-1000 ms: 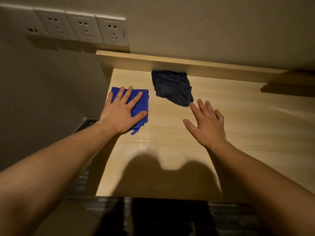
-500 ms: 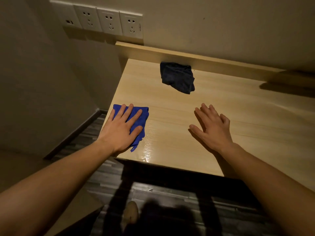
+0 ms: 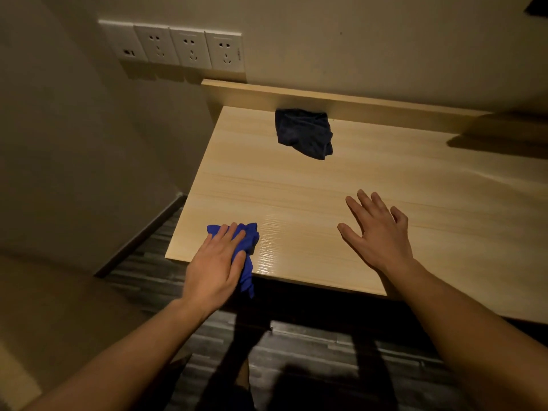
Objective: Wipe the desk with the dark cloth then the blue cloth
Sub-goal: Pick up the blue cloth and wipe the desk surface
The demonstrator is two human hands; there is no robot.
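Observation:
My left hand (image 3: 215, 266) presses on the crumpled blue cloth (image 3: 248, 241) at the near left corner of the light wooden desk (image 3: 296, 188). Part of the cloth hangs over the desk's front edge. The dark cloth (image 3: 304, 133) lies bunched at the back of the desk, against the raised back board, well away from both hands. My right hand (image 3: 376, 232) is spread, fingers apart, low over the desk near its front edge, holding nothing.
A row of wall sockets (image 3: 181, 48) sits on the wall above the desk's back left corner. A side wall stands to the left of the desk. Dark plank floor (image 3: 311, 357) lies below the front edge.
My left hand has dragged the blue cloth from the back left toward me, to the desk's front edge, bunching it. My right hand pulled back from the dark cloth.

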